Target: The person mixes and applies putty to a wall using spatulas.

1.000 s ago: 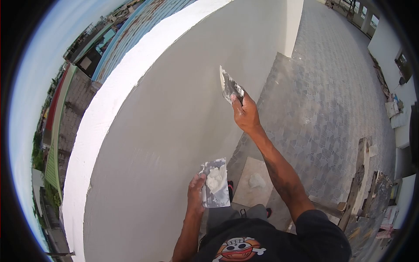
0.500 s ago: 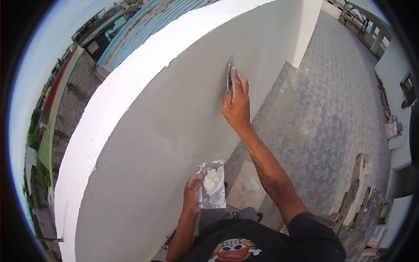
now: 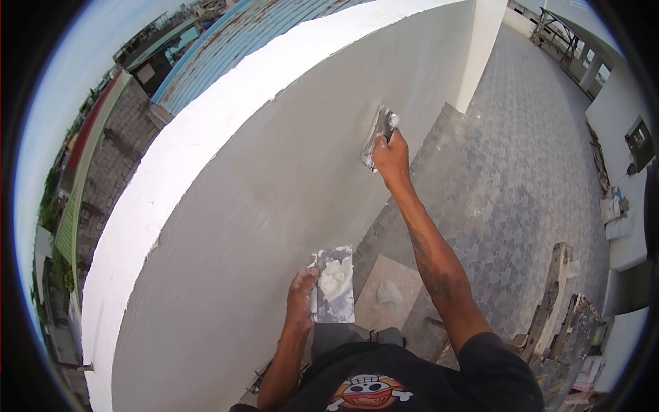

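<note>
My left hand (image 3: 301, 296) grips the left edge of a flat metal plate (image 3: 338, 310), which carries a lump of white paste (image 3: 334, 278). Farther forward, my right hand (image 3: 392, 156) is wrapped round the handle of a trowel (image 3: 374, 141). The trowel's blade is tilted, smeared with white paste, and lies close to the grey wall face (image 3: 288, 158); whether it touches is unclear. Some of its handle is hidden by my fingers. A white band (image 3: 178, 147) runs along the top of this curved wall.
Stone-patterned paving (image 3: 494, 199) lies right of the wall. A pale board (image 3: 377, 309) with a whitish lump (image 3: 389, 294) is on the floor near my legs. Wooden planks (image 3: 549, 302) lie at lower right. Beyond the wall are a blue corrugated roof (image 3: 213, 58) and a block wall (image 3: 113, 158).
My right hand has moved right and slightly back, and the trowel has turned so that more of its blade shows. My left hand and the plate have risen slightly.
</note>
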`<state>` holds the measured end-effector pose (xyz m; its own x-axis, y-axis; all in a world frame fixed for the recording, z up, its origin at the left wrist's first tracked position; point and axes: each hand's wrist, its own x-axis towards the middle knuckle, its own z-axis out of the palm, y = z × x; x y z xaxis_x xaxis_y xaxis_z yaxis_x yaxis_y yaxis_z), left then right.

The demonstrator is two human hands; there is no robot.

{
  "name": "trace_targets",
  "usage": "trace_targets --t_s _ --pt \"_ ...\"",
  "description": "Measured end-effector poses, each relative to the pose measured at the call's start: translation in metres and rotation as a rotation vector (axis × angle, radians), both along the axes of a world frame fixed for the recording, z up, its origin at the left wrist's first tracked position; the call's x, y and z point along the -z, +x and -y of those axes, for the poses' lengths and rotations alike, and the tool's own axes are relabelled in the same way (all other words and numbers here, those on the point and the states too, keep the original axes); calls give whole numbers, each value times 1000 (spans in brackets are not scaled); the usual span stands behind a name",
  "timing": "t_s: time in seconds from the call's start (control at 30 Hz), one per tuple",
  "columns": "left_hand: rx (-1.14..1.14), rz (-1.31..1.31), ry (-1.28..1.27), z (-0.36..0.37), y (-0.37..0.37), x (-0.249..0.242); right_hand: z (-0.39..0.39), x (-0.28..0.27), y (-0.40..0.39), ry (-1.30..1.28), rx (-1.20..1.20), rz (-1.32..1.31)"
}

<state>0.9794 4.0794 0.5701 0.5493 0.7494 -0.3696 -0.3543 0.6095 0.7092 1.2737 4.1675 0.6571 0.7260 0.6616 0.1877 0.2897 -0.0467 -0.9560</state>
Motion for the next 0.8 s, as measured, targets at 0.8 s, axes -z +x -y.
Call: trace_targets --t_s 0.8 --pt "-23 8 -1 3 -4 4 -1 39 -15 401 -56 829"
